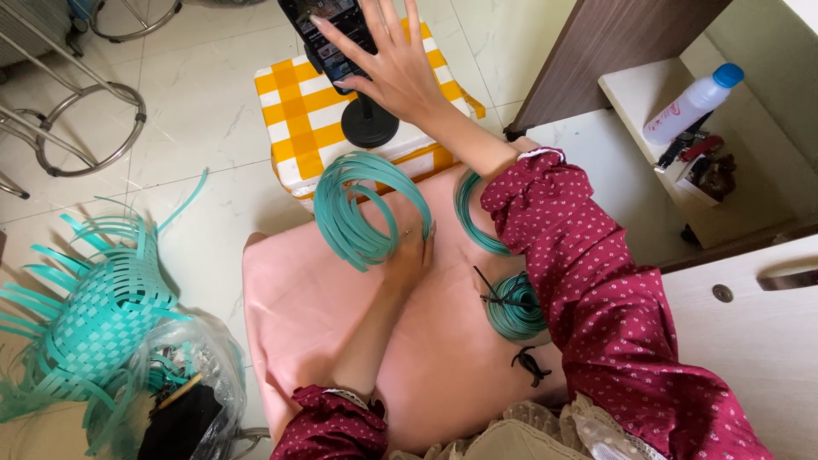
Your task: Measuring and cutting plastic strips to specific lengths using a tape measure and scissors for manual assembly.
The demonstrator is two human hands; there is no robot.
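My left hand (409, 255) grips a loose coil of teal plastic strip (368, 209) on the pink cloth (307, 315) over my lap. My right hand (388, 64), fingers spread wide, touches the phone (328, 30) on its stand. The half-woven teal basket (94, 315) lies unfinished nearby; more coils remain. The phone's top is cut off.

Free room: pink cloth (324, 341) lay bare near the left forearm. Obstacles: teal strip coil (366, 209) ahead, phone stand (369, 123) on checked box (298, 111) beyond, smaller coils (514, 311) rightward, half-woven basket (94, 315) and bag (192, 375) on the floor leftward.
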